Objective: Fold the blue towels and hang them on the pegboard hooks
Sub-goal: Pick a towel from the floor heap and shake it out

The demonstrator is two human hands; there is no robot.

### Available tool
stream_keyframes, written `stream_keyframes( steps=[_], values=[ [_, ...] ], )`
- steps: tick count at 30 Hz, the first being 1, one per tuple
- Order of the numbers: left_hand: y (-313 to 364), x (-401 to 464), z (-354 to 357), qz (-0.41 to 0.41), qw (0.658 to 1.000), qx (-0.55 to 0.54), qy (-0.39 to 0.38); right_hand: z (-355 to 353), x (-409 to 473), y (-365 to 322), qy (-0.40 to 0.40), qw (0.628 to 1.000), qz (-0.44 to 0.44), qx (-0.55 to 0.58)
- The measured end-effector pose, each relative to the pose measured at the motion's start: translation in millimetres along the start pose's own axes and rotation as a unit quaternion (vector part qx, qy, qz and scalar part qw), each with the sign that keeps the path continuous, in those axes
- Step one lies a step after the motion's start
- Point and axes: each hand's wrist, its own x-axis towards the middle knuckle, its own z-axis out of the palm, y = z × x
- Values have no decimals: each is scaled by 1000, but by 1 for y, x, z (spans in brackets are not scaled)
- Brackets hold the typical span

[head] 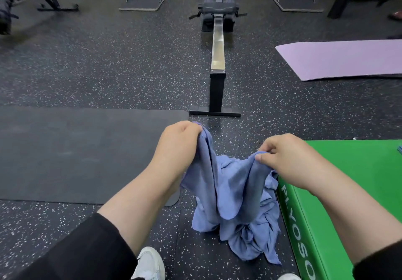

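Observation:
A blue towel [226, 184] hangs crumpled between my two hands, above the speckled floor. My left hand [178, 142] grips its upper left corner, fingers curled round the cloth. My right hand [287, 155] pinches another edge of it a little lower, over the corner of the green box. More blue cloth [252, 238] lies heaped on the floor beneath, against the box's side. A sliver of another blue towel [399, 149] shows on the box at the far right edge. No pegboard is in view.
A green plyo box [348, 170] stands at the right. A dark mat [87, 153] lies on the left, a purple mat [348, 59] at the back right. A rowing machine [217, 62] runs straight ahead. Racks stand along the far wall. My white shoe [150, 264] is below.

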Motion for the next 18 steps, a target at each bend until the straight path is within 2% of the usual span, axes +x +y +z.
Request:
stream_keyframes(
  steps=[2, 5, 11, 14, 16, 17, 18],
  values=[
    [0, 3, -2, -23, 999, -37, 10, -1, 2, 2, 33, 997, -2, 73],
    [-7, 8, -3, -49, 998, -22, 31, -1, 5, 4, 45, 987, 18, 150],
    [-13, 3, 3, -10, 999, 17, 35, -4, -4, -4, 33, 986, 31, 160],
    [-13, 3, 5, -54, 991, -85, 92, -4, -4, -6, 43, 984, 35, 168],
    [-15, 9, 1, -130, 955, -212, 162, -2, -3, -4, 35, 979, 43, 198],
    [-18, 13, -2, -160, 941, -240, 180, 0, -1, -2, 34, 977, 47, 206],
    [-21, 15, -5, -178, 940, -232, 174, 1, -1, 0, 31, 976, 51, 211]
  ],
)
